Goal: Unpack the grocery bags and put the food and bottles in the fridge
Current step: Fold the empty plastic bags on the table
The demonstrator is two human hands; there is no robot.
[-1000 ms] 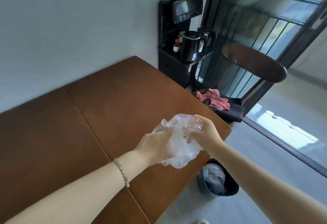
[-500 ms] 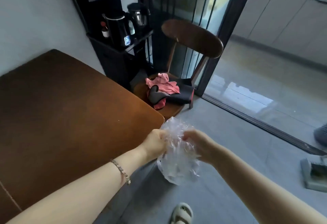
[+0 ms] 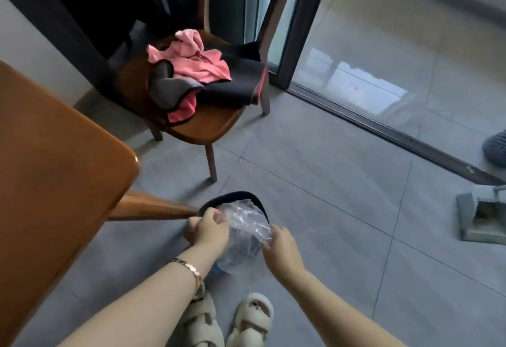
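Observation:
A crumpled clear plastic bag (image 3: 243,223) hangs low over a dark round bin (image 3: 232,200) on the floor, just past the table's corner. My left hand (image 3: 209,227) grips the bag's left side with curled fingers. On the bag's right edge, my right hand (image 3: 280,244) pinches the plastic. The bag looks empty. Most of the bin is hidden under the bag and my hands. No fridge, food or bottles are in view.
The brown wooden table (image 3: 54,168) and its slanted leg fill the left. A wooden chair (image 3: 202,125) with pink and black clothes stands behind the bin. A glass sliding door's track (image 3: 383,133) crosses the right. A grey floor-cleaner head (image 3: 484,216) lies at far right. Slippers (image 3: 227,322) are below.
My view has swung from the tabletop down to the floor. Both hands carried the crumpled bag off the table's edge and lowered it over the bin.

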